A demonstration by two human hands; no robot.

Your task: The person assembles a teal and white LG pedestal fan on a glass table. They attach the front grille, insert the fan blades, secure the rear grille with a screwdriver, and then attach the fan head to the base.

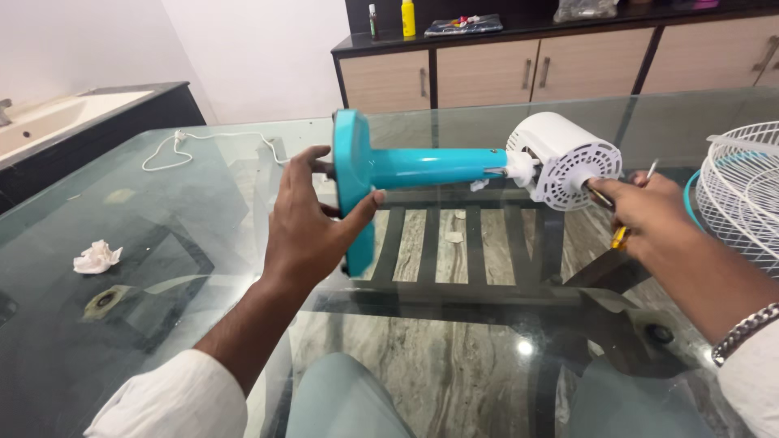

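So the fan body is lying on its side on the glass worktop, long axis running pretty much left to right across the view. The teal round base is at the left end, standing on edge, and the teal stem goes from it over to the white vented motor housing at the right, with the back of the housing turned toward the right hand. The left hand is on the base, fingers spread wide across its face and the thumb hooked round the near edge, so it's an open, bracing sort of grip rather than a tight fist. Looks to me like it's there to stop the whole thing rolling or sliding, since a round base on edge won't sit still by itself. The right hand is curled closed around a screwdriver with a yellowish handle, tip up against the middle of the housing's back; there's also a thin metal bit sticking up out of the fist, can't tell what it is. Laying the fan flat puts that back face level with the tool, which I'd guess is the point. The white wire guard sits just right of that hand, the white power cord trails off behind the base, and there's a crumpled tissue well off to the left.
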